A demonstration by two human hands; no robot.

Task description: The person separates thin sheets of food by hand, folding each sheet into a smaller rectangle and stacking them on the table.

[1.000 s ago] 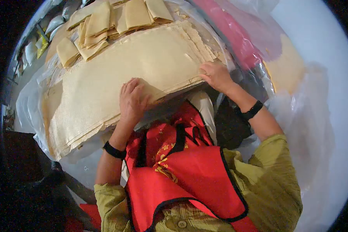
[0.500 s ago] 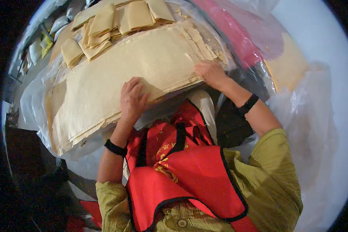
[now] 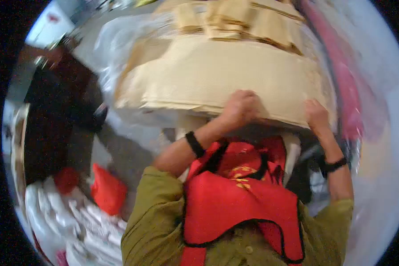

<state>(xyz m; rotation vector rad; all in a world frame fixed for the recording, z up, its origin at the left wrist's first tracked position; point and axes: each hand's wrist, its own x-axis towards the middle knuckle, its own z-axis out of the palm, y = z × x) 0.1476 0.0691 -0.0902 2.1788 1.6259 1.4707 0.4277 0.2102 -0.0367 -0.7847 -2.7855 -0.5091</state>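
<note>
A broad stack of thin pale yellow sheets (image 3: pixel 217 71) lies flat in front of me. My left hand (image 3: pixel 242 107) rests at its near edge, right of the middle, with the fingers curled in; whether they pinch a sheet is hidden. Near the right end of the same edge is my right hand (image 3: pixel 317 115), its fingers also bent closed over the sheets' edge, slightly blurred. Folded bundles of the same sheets (image 3: pixel 228 15) lie along the far side of the stack.
Clear plastic (image 3: pixel 113 48) spreads out under the left side. Pink material under plastic (image 3: pixel 341 80) runs along the right. At lower left are a red bag (image 3: pixel 107 190) and white plastic sacks (image 3: pixel 93 230). A dark cabinet-like object (image 3: pixel 53 115) stands at left.
The view has turned left, so the stack appears further right. My left hand's fingers, spread before, are now curled in. My right hand remains closed near the right end of the edge.
</note>
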